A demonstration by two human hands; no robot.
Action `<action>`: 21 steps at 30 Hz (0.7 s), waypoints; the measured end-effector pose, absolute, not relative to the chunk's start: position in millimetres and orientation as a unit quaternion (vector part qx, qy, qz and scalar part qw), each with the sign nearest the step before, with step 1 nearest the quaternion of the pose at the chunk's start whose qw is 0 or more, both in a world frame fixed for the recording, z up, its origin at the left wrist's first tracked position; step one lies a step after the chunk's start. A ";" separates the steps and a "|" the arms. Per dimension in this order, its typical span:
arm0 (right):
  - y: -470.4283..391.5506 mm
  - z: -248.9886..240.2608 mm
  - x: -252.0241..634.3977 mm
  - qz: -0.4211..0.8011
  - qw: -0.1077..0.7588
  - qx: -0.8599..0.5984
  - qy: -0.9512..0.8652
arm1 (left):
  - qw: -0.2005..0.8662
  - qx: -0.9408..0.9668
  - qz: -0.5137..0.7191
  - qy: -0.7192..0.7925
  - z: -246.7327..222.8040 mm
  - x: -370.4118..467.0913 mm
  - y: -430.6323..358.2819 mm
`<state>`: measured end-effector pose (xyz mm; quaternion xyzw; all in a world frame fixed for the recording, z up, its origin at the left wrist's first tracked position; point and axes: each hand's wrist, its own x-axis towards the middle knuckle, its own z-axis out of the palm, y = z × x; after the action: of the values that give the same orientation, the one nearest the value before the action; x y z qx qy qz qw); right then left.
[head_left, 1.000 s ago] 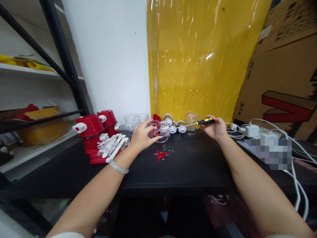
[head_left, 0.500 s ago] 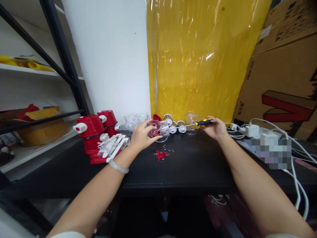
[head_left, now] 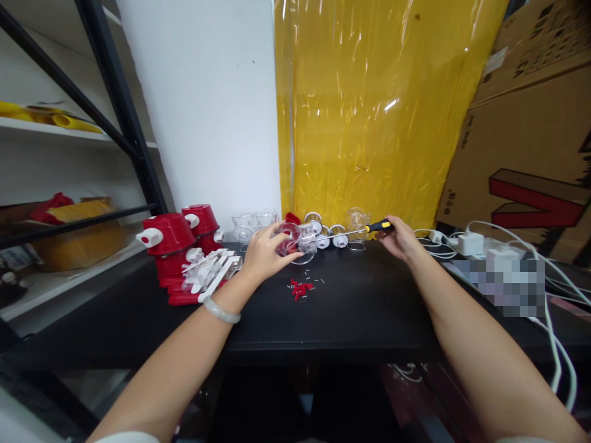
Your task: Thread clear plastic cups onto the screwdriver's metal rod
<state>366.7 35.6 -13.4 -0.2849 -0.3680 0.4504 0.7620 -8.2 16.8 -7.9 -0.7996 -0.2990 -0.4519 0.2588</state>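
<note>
My left hand (head_left: 268, 251) is closed around a clear plastic part (head_left: 306, 236) with red inside, held on its side above the black table. In my right hand (head_left: 399, 237) is a screwdriver (head_left: 379, 226) with a black and yellow handle. Its long shaft points left, and the tip is at the right end of the clear part; whether it touches a screw is too small to tell. Beneath the clear part lies a small pile of red pieces (head_left: 301, 289), with several screws (head_left: 322, 280) scattered around it. White-ended cylinders (head_left: 339, 236) stand just behind the shaft.
Red housings with white knobs (head_left: 170, 235) stand at the left beside a heap of white and clear parts (head_left: 210, 271). Clear cups (head_left: 249, 221) sit against the wall. White chargers and cables (head_left: 470, 243) lie at the right, below a large cardboard box (head_left: 530, 135).
My right hand has shifted slightly on the screwdriver, and the handle now tilts a little differently. My left hand and the clear part have stayed in place.
</note>
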 end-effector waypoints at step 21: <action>38.0 -17.7 361.7 0.438 0.735 -0.316 -0.411 | 0.265 -0.793 -0.454 -0.308 -9.3 -8.6 18.4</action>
<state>361.7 38.0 -17.7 -0.3159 -0.4107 0.4380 0.7346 -8.6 18.4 -9.3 -0.7930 -0.3079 -0.4539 0.2653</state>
